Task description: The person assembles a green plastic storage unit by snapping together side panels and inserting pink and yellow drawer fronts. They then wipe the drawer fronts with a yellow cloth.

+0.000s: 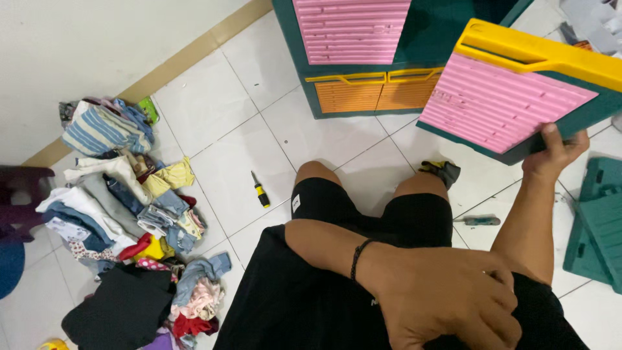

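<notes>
The cabinet (363, 58), green with pink and orange drawer fronts, stands on the white tiled floor (233, 129) straight ahead of the seated person's knees, near the wall. One drawer (512, 97) is out of it and held in the air to the right of the cabinet, well apart from it and above the floor. Its pink ribbed front faces the camera, its yellow handle runs along the top, and its long axis slopes down from upper right to lower left.

The right hand (554, 155) holds the drawer by its lower green edge, thumb up on the near face and the other fingers wrapped behind, out of sight. That hand alone bears the drawer; the arm is stretched up and to the right.

The left hand (447, 298) lies across the lap on the black shorts, fingers curled and loose, holding nothing I can see, far from the drawer.

A clothes pile (129, 220) fills the floor at left. Green panels (599, 220) lie on the floor at the right edge, below the drawer. Between cabinet and knees the tiles are open. A yellow-handled screwdriver (260, 191) lies left of the knees, a second screwdriver (478, 221) right of them, and a dark glove (442, 171) beside the right knee.
</notes>
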